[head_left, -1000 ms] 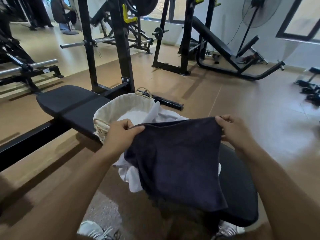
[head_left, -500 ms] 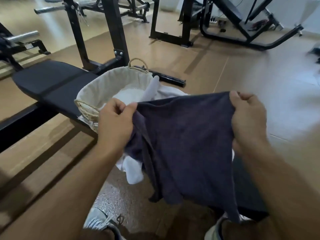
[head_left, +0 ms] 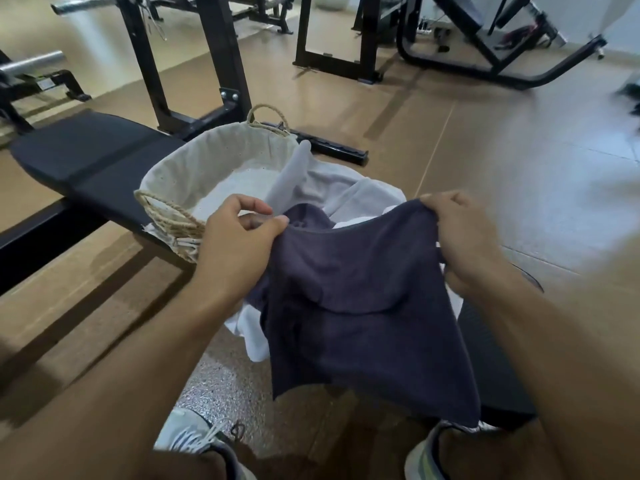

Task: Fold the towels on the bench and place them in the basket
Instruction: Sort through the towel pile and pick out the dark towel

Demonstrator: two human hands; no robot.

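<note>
A dark navy terry towel [head_left: 363, 306] hangs spread in the air by its upper corners, its top edge sagging and its lower part draped in loose folds. Behind it crumpled white towels [head_left: 349, 192] lie on the black padded table [head_left: 90, 157], beside a round woven basket with a cream cloth lining and rope handles [head_left: 194, 171] that stands upright on it.

Dark towel [head_left: 363, 306] pinched between left hand [head_left: 235, 247] and right hand [head_left: 464, 244], above bench [head_left: 86, 157] beside lined basket [head_left: 194, 171].

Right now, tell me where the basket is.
Head view: the lined wicker basket sits on the black bench, left of centre, beside the white towels and beyond the left hand.
</note>
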